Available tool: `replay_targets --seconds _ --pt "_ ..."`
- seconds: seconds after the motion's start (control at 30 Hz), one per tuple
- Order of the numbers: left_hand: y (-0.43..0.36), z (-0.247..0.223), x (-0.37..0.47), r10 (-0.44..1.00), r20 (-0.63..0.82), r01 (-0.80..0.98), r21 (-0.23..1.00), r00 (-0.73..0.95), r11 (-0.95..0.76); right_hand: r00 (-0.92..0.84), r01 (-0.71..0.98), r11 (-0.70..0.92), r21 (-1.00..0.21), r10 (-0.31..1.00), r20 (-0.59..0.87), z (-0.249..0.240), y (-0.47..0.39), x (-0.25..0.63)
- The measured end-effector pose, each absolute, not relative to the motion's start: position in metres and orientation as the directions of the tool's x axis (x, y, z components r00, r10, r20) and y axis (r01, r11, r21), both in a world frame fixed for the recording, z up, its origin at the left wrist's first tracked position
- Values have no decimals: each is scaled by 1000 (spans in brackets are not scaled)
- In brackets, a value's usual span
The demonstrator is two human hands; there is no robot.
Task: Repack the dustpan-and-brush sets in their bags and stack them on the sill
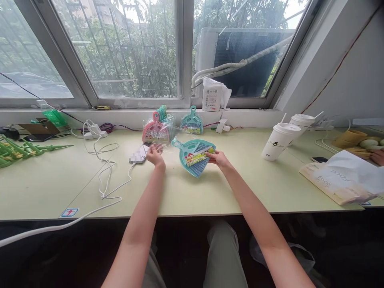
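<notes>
Teal dustpan set point(187, 154) tilts over the desk point(186, 198), its edge pinched by the right hand point(220, 159); the left hand point(156, 155) curls half-closed, its hold unclear. Wrapped sets point(156, 131) stand behind; whether this one is wrapped, I cannot tell.

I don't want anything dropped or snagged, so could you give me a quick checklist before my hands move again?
1. Right hand has a grip on the dustpan: ok, its fingers hold the right side.
2. Brush is with the dustpan: ok, the bristles lie over the pan.
3. Left hand is free: cannot tell; it is off the dustpan, but clear plastic may be in its fingers.
4. White cable is tidy: not ok, it lies in loose loops left of the left hand.
5. Near cup is out of the way: ok, it stands on the table, apart from the right hand.
</notes>
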State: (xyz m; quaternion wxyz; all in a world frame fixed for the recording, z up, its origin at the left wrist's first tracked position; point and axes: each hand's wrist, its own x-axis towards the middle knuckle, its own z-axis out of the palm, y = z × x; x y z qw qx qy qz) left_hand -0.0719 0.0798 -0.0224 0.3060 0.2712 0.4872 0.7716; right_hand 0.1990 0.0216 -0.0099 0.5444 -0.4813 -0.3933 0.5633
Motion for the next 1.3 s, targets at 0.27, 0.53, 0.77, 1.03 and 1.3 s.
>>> replay_targets --seconds 0.27,0.53,0.77,1.03,1.3 --pt "68 -16 -89 367 376 377 923 -851 -73 253 -441 -12 -897 958 -137 -21 28 212" --pt "51 -16 -15 968 239 56 968 74 -243 76 -320 -41 -947 995 -68 -23 26 198" --pt "53 -28 -14 997 33 -35 999 74 -30 305 -78 -241 -968 918 -253 -26 34 233" --pt "50 -30 -5 994 -10 37 999 105 6 540 -174 -39 -984 832 -128 -25 33 251" --pt "44 -39 6 914 344 241 888 214 -391 4 899 247 -362 822 569 -19 11 177"
